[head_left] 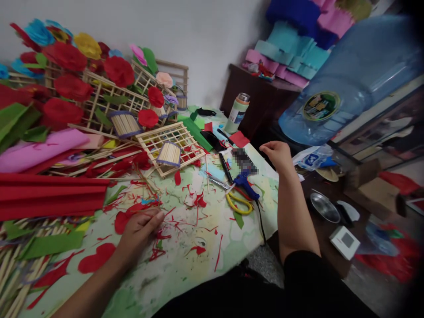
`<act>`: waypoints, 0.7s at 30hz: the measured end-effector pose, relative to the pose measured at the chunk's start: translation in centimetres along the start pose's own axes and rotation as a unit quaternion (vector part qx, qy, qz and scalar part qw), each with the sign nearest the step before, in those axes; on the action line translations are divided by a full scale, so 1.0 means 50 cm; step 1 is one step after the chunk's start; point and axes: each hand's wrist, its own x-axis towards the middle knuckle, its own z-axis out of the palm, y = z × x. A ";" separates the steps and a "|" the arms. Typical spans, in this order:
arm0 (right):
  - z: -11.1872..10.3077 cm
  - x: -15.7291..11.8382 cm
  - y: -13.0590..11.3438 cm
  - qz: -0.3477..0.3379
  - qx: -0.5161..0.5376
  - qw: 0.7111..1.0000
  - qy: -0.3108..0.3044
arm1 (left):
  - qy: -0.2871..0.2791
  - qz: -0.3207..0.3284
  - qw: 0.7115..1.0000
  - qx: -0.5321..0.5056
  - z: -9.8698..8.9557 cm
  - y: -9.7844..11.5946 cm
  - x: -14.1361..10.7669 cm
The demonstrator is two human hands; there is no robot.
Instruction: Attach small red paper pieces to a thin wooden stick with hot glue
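Observation:
My left hand (pixel 141 229) rests low over the table with its fingers pressed together and the thumb on top. Whatever lies inside it, if anything, is hidden. Red paper petals (pixel 123 220) lie beside and below that hand, with thin red scraps (pixel 170 236) to its right. My right hand (pixel 277 154) is raised at the table's right edge, its fingertips pinched; anything between them is too small to make out. Nearest to it on the table are a blue glue gun (pixel 245 182), yellow-handled scissors (pixel 240 207) and a black marker (pixel 225 168).
Lattice stick frames (pixel 180 137) with red paper flowers (pixel 119 70) crowd the back left. Folded red paper (pixel 49 196) and wooden sticks (pixel 20 269) lie at left. A bottle (pixel 237 112) stands behind. A large water jug (pixel 331 92) rises at right, and the glue gun's cord (pixel 261 223) hangs over the edge.

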 end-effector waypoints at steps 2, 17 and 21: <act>0.018 0.030 0.060 0.054 -0.071 0.994 -0.058 | 0.004 -0.002 1.000 0.004 -0.001 0.000 0.000; 0.081 -0.024 0.223 0.142 -0.183 0.966 -0.118 | 0.003 -0.003 1.000 0.019 0.000 0.000 -0.001; 0.101 -0.024 0.233 0.147 -0.182 0.971 -0.050 | 0.004 0.003 1.000 0.022 0.002 0.004 -0.002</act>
